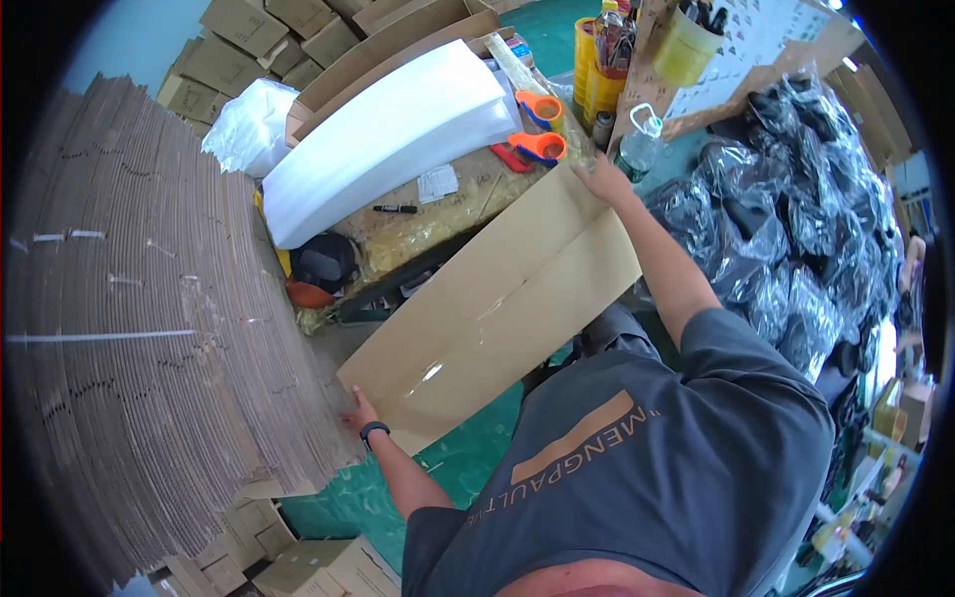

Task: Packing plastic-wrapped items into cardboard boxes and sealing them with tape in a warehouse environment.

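I hold a flattened brown cardboard box (pixel 487 298) stretched out in front of me, tilted across the view. My left hand (pixel 360 410), with a dark band on the wrist, grips its lower left edge beside a tall stack of flat cardboard sheets (pixel 149 318). My right hand (pixel 601 179) grips the box's far upper corner, close to an orange tape dispenser (pixel 538 147) and a clear plastic bottle (pixel 639 141) on the table.
A cluttered work table (pixel 448 214) carries a white foam sheet stack (pixel 388 134), a black marker (pixel 396 209) and a yellow tape roll stack (pixel 589 75). Black plastic-wrapped bags (pixel 796 219) pile at the right. Cartons (pixel 239 40) lie behind; green floor (pixel 458 448) below.
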The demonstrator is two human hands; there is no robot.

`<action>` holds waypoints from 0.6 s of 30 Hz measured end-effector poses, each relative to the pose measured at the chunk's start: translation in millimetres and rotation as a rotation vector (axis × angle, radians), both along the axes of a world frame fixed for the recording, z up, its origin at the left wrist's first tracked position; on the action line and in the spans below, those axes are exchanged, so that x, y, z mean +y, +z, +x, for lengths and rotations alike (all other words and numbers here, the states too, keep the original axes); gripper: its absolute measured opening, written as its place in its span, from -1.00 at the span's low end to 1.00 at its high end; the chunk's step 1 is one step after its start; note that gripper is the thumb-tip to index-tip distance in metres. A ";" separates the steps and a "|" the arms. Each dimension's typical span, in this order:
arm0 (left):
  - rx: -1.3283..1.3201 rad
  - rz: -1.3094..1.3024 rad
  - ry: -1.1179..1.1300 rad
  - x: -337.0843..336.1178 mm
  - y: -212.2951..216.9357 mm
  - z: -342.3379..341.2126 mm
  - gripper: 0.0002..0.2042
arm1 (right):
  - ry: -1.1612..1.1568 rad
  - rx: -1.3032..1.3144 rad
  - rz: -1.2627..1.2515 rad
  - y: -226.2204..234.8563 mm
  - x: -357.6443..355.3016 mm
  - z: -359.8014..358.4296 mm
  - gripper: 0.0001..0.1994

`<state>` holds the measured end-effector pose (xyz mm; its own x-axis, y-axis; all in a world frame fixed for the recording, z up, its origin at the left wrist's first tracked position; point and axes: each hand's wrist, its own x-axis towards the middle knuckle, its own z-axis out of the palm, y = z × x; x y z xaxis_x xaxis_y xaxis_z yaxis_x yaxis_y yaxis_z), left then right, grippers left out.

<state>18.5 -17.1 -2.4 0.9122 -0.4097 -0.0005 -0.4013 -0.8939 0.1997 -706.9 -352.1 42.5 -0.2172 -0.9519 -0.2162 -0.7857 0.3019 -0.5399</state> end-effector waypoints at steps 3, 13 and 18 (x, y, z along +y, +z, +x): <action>0.416 0.023 -0.141 40.1 2.5 22.0 -0.04 | -0.109 0.065 0.195 -7.6 137.9 6.4 -0.01; 0.293 -0.895 -0.581 137.8 326.6 28.1 -0.29 | -0.412 -0.478 -0.839 359.9 399.3 10.3 -0.43; 1.261 -1.489 -0.222 152.9 285.8 17.2 -0.22 | -0.506 -0.137 -0.559 205.4 465.5 -102.1 -0.43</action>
<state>35.6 135.8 283.4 0.6089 -0.7863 -0.1050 0.4849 0.2642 0.8337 -808.9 113.4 248.0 -0.6614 -0.7195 0.2119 -0.5399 0.2606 -0.8004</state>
